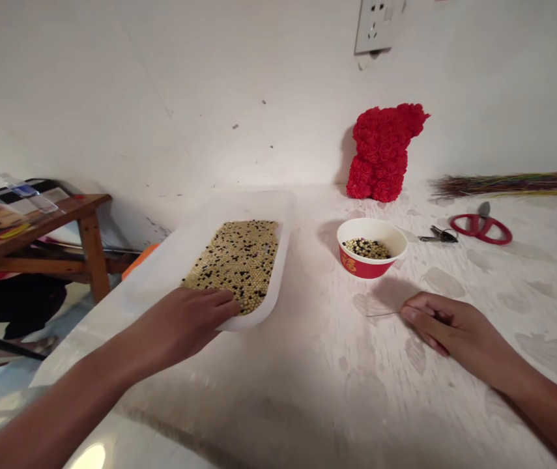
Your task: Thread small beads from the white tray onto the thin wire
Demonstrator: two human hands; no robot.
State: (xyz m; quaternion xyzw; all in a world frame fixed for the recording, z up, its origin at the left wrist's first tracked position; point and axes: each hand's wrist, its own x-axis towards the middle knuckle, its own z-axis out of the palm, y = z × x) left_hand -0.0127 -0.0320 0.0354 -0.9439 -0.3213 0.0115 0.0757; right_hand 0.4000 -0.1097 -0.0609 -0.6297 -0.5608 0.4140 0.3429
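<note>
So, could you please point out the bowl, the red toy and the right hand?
Bowl [367, 268]: head view, its red outer wall.
Red toy [380, 154]: head view, middle of its body.
Right hand [454, 327]: head view, middle of the hand.

On the right of your worktop [302, 391], red-handled scissors [479, 232] lie beside a small dark metal tool [444, 236]. Farther back, near the scuffed wall [239, 71], you see a red rose teddy bear [380, 155]; a socket plate [372, 27] sits above it. To your left stands a wooden table [91, 238] with a clear plastic container [28, 192] on it, and a person's dark-clothed leg [27, 299] shows beneath.
</note>
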